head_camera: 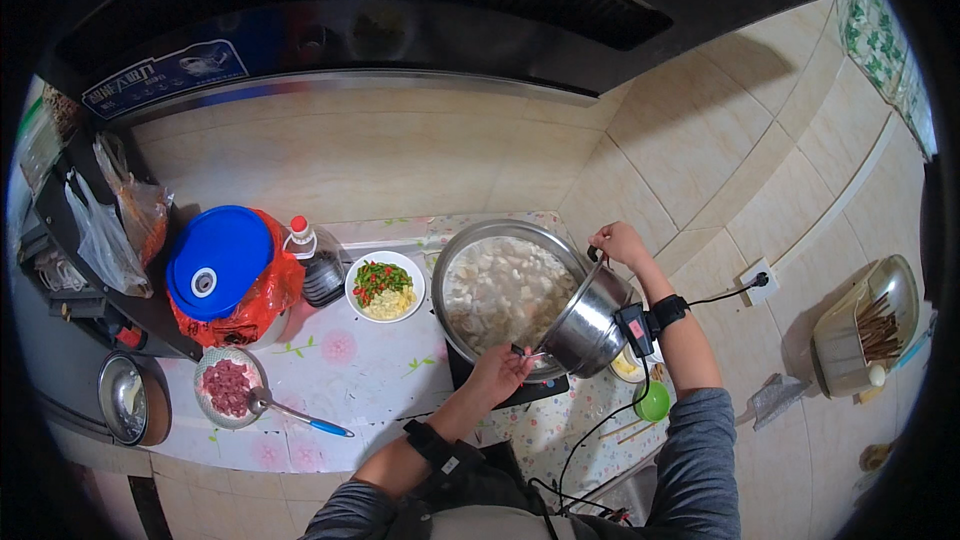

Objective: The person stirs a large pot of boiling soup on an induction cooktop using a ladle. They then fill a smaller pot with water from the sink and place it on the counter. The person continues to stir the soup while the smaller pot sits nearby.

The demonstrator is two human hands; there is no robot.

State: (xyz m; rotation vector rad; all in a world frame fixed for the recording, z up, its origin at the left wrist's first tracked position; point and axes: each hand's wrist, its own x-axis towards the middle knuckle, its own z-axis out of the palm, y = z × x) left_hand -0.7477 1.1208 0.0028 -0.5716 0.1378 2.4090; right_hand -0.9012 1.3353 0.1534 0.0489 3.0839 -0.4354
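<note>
Both hands hold a stainless steel pot (592, 322) by its two side handles. My left hand (504, 373) grips the near handle, and my right hand (621, 244) grips the far one. The pot is tilted to the left, its mouth towards a wide metal pot (442, 315) and its rim over that pot's right side. Inside the wide pot, pale chunks sit in cloudy, bubbling liquid (506, 285). Beneath it shows the corner of a black cooktop (551, 390). What the tilted pot contains is hidden from me.
Left of the wide pot are a bowl of chopped peppers and garlic (385, 285), a dark liquid bottle (322, 274), a blue-lidded bucket (221, 259) and a meat bowl (229, 390) with a spoon (300, 416). A green bowl (652, 401) stands at right, near a black cable (600, 435). A range hood (360, 37) hangs above.
</note>
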